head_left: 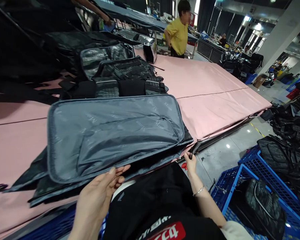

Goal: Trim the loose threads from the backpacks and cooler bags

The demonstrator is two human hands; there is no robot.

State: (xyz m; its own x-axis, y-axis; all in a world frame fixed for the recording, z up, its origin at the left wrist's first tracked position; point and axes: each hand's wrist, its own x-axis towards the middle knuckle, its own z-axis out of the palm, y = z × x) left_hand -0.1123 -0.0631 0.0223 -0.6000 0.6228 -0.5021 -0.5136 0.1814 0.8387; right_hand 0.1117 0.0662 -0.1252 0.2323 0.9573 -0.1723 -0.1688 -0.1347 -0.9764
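A backpack with a grey printed lining (130, 130) lies opened out on the pink-covered table in front of me. Its dark camouflage outer fabric (41, 186) shows along the left and lower edges. At the near edge of the lining is my left hand (103, 186), with loosely bent fingers partly stretched out and nothing seen in them. Beyond the bag's right corner, my right hand (190, 165) is closed on a small black strip (190, 154), perhaps a zipper pull. A red object (184, 166) shows beside that hand, partly hidden.
More camouflage backpacks (127, 71) lie behind on the pink table (222, 90). Blue crates (236, 176) holding bags stand on the floor at right. A person in a yellow top (178, 35) stands past the table; another person's arm (96, 8) shows at upper left.
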